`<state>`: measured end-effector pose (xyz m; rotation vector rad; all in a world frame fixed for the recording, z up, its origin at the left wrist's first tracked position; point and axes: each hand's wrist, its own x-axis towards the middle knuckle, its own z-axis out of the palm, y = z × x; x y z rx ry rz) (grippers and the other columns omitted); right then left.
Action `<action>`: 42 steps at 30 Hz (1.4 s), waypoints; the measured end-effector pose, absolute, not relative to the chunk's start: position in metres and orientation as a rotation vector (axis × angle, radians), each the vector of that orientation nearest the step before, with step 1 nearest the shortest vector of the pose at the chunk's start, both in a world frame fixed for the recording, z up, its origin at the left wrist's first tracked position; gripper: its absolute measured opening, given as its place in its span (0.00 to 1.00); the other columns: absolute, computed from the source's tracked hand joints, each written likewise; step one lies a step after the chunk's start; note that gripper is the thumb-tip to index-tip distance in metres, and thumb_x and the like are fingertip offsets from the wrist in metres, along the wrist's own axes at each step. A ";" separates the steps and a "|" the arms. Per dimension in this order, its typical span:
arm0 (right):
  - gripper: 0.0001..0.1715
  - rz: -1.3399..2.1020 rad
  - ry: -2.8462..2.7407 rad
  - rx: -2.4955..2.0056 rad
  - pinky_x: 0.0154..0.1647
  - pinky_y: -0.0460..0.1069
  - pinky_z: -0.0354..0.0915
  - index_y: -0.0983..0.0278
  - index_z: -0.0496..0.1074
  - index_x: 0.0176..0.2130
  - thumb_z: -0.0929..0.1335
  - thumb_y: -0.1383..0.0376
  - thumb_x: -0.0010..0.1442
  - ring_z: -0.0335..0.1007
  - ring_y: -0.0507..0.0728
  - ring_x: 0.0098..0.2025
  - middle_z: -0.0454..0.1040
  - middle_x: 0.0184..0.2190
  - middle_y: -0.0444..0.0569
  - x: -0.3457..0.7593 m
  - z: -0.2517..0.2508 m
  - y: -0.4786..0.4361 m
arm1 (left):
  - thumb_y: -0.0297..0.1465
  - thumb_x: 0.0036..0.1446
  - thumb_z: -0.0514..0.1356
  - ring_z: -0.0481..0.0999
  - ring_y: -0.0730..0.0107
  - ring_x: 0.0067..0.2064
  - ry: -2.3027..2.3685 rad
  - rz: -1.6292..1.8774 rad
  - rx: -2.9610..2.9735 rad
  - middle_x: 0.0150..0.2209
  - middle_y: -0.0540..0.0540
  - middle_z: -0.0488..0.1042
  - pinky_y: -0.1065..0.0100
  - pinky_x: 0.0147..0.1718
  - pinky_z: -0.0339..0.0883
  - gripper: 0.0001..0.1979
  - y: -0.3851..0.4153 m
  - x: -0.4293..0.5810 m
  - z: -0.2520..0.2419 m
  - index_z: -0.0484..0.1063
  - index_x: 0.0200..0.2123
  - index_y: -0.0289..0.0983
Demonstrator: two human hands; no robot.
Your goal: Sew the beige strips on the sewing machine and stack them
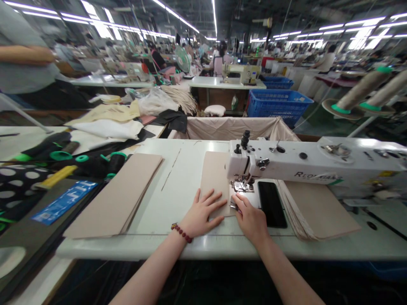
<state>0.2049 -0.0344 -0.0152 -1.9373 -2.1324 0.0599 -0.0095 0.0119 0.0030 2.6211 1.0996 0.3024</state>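
Note:
My left hand [202,214] lies with fingers spread on a beige panel [214,171] on the sewing machine table. A bracelet of dark red beads [182,233] circles that wrist. My right hand [251,218] is closed at the panel's right edge, just in front of the presser foot [243,185]. A small shiny metal piece [234,206] shows by its fingers; whether they grip it is unclear. The white sewing machine [286,161] stands over the panel's right edge. Right of my right hand lies a black phone [271,205].
Stacks of beige panels lie left [117,195] and right [321,207] on the table [165,203]. Black thread spools [116,163] and a blue packet [63,202] are at far left. Behind are a fabric-lined bin [229,127] and a blue crate [276,103]. A person [28,55] stands at upper left.

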 end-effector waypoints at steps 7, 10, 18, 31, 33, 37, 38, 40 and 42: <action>0.31 0.050 -2.131 -1.938 0.37 0.49 0.70 0.53 0.58 0.62 0.61 0.68 0.61 0.74 0.54 0.40 0.60 0.63 0.43 0.204 -0.015 -0.035 | 0.47 0.60 0.53 0.46 0.50 0.68 1.089 0.281 2.645 0.67 0.49 0.51 0.39 0.62 0.28 0.31 0.013 -0.009 0.002 0.52 0.65 0.51; 0.30 0.058 -2.131 -1.933 0.37 0.49 0.70 0.53 0.58 0.62 0.61 0.68 0.61 0.74 0.54 0.41 0.60 0.63 0.43 0.204 -0.016 -0.035 | 0.47 0.61 0.53 0.48 0.52 0.67 1.068 0.270 2.650 0.67 0.49 0.52 0.40 0.63 0.29 0.31 0.016 -0.008 0.005 0.51 0.65 0.51; 0.30 0.061 -2.126 -1.936 0.38 0.49 0.70 0.54 0.59 0.62 0.61 0.67 0.62 0.74 0.55 0.42 0.60 0.62 0.45 0.204 -0.016 -0.034 | 0.47 0.63 0.51 0.50 0.56 0.67 1.038 0.283 2.668 0.66 0.48 0.53 0.47 0.64 0.37 0.31 0.031 0.001 0.003 0.50 0.66 0.48; 0.28 0.060 -2.121 -1.936 0.37 0.50 0.71 0.54 0.60 0.61 0.60 0.66 0.62 0.75 0.55 0.40 0.60 0.62 0.45 0.205 -0.018 -0.033 | 0.47 0.64 0.49 0.47 0.59 0.68 1.129 0.343 2.661 0.67 0.49 0.52 0.50 0.65 0.38 0.29 0.054 0.007 -0.008 0.50 0.66 0.49; 0.27 0.061 -2.122 -1.931 0.37 0.50 0.71 0.54 0.60 0.60 0.61 0.66 0.62 0.75 0.55 0.40 0.60 0.62 0.44 0.205 -0.018 -0.033 | 0.47 0.64 0.49 0.47 0.59 0.68 1.137 0.345 2.662 0.67 0.49 0.52 0.50 0.65 0.38 0.29 0.054 0.007 -0.008 0.49 0.66 0.48; 0.27 0.065 -2.119 -1.923 0.37 0.50 0.71 0.55 0.61 0.60 0.61 0.67 0.62 0.75 0.55 0.40 0.61 0.62 0.45 0.205 -0.018 -0.033 | 0.47 0.64 0.48 0.47 0.60 0.68 1.133 0.338 2.667 0.67 0.50 0.51 0.50 0.65 0.37 0.29 0.053 0.007 -0.008 0.49 0.66 0.48; 0.27 0.065 -2.117 -1.921 0.37 0.50 0.71 0.55 0.61 0.60 0.61 0.67 0.62 0.75 0.55 0.40 0.61 0.62 0.45 0.204 -0.018 -0.032 | 0.47 0.64 0.48 0.46 0.60 0.68 1.131 0.337 2.668 0.67 0.50 0.51 0.50 0.65 0.37 0.29 0.053 0.007 -0.008 0.49 0.66 0.48; 0.27 0.063 -2.117 -1.921 0.37 0.50 0.71 0.55 0.61 0.60 0.61 0.67 0.62 0.75 0.55 0.39 0.61 0.62 0.45 0.204 -0.019 -0.032 | 0.47 0.64 0.49 0.46 0.59 0.68 1.131 0.338 2.669 0.67 0.50 0.50 0.50 0.65 0.37 0.30 0.053 0.007 -0.007 0.48 0.66 0.48; 0.28 0.060 -2.118 -1.922 0.37 0.50 0.71 0.55 0.61 0.60 0.61 0.67 0.61 0.75 0.55 0.39 0.61 0.62 0.45 0.204 -0.019 -0.032 | 0.47 0.64 0.49 0.46 0.59 0.68 1.135 0.342 2.669 0.67 0.49 0.51 0.49 0.65 0.37 0.30 0.054 0.007 -0.008 0.48 0.66 0.48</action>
